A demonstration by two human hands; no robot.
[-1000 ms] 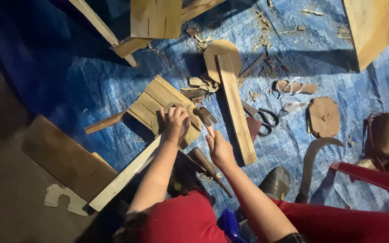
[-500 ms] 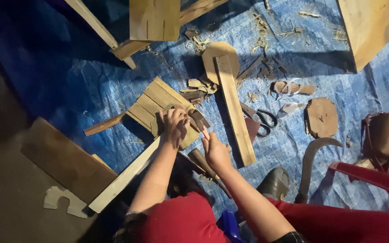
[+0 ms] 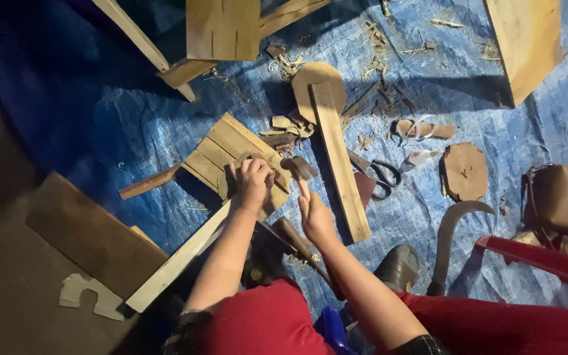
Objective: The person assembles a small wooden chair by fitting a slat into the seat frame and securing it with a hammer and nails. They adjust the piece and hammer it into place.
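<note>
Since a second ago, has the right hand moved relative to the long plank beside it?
Yes, slightly. The right hand has lifted up the frame, closer to the small wood piece; its fingers now point toward it. The long plank has stayed put.

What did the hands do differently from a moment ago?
Very little changed. The right hand shifted slightly and now has a finger pointing up toward the small dark piece; it holds nothing. The left hand stayed pressed on the slatted wooden piece. The long plank, scissors and curved blade lie where they were.
</note>
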